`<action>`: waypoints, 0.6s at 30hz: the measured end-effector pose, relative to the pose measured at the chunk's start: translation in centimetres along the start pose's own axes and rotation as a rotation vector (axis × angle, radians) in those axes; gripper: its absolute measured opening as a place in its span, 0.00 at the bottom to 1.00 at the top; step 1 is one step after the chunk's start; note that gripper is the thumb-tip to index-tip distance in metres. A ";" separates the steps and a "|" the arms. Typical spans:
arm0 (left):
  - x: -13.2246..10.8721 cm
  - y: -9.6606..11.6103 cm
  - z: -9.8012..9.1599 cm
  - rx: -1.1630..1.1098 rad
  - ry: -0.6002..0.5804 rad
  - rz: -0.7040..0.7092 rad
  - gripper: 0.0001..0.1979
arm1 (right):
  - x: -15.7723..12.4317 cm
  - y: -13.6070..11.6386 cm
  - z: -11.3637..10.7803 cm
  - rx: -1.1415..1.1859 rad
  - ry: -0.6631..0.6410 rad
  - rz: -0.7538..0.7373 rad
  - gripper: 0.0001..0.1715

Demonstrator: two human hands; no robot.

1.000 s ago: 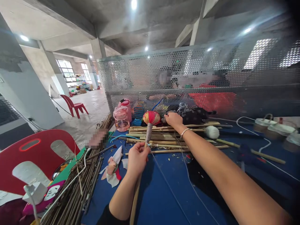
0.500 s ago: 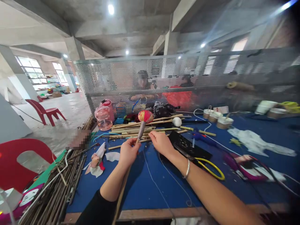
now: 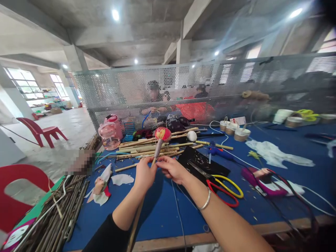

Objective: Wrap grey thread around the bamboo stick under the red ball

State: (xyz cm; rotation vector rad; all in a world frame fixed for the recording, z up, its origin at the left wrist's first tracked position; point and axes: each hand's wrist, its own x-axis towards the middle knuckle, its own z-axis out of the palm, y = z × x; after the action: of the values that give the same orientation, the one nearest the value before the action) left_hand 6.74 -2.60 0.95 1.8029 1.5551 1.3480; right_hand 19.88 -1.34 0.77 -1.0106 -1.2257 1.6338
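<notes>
My left hand point(image 3: 145, 175) is closed around a wooden stick point(image 3: 135, 220) that slants up from the table's front edge. The stick's top bears a red and yellow ball-shaped head point(image 3: 162, 134), with a grey wrapping point(image 3: 158, 148) just beneath it. My right hand point(image 3: 172, 168) pinches at the stick beside the left fingertips. A thin grey thread point(image 3: 178, 208) hangs from below the right hand toward the table edge; its end at the fingers is hidden. Scissors with one yellow and one red handle point(image 3: 223, 189) lie by my right forearm on a black sheet point(image 3: 194, 157).
Bamboo sticks point(image 3: 147, 148) and a white ball point(image 3: 191, 135) lie behind my hands. A blue glue gun point(image 3: 219, 151), paper cups point(image 3: 241, 134) and white plastic point(image 3: 278, 154) are rightward. Petal-like scraps point(image 3: 101, 189) and bundled twigs point(image 3: 69, 210) lie left. A perforated screen point(image 3: 126, 84) stands behind.
My right hand has come in from the right to the stick, meeting the left fingertips. The left hand keeps its hold. The view has swung slightly right, showing more of the scissors.
</notes>
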 end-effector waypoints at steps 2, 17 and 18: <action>-0.3 -0.3 0.0 0.010 -0.023 -0.023 0.08 | 0.3 0.1 -0.6 -0.114 0.048 -0.079 0.16; -0.4 0.7 -1.2 -0.345 -0.074 -0.357 0.15 | 0.8 -0.1 -0.5 -0.311 0.095 -0.311 0.14; -0.4 0.6 -1.1 -0.354 -0.066 -0.357 0.15 | 0.9 0.0 -0.4 -0.313 0.095 -0.317 0.14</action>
State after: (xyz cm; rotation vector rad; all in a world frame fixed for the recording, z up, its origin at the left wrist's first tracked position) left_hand 6.12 -3.45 1.81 1.2760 1.4139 1.2790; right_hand 20.00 -0.38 0.59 -1.0079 -1.5205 1.1611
